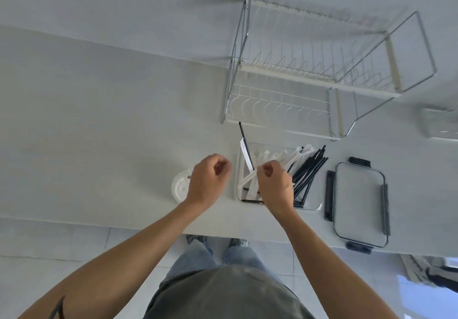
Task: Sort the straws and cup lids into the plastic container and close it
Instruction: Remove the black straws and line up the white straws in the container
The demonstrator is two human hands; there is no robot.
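Note:
A clear plastic container (315, 206) sits near the counter's front edge with several black straws (309, 170) and white wrapped straws (293, 155) lying in it, their ends sticking out over the far rim. My right hand (275, 184) hovers over the container with its fingers curled, pinching the lower end of a white-wrapped black straw (245, 149) that leans up and away. My left hand (207, 182) is just left of the container, fingers curled with nothing seen in them. It partly hides a stack of white cup lids (179, 187). The container's lid (359, 204), clear with black clips, lies flat to the right.
A wire dish rack (297, 75) stands behind the container against the wall. Another clear container (441, 122) is at the far right edge. The counter's front edge runs just below my wrists, with floor tiles and my feet beneath.

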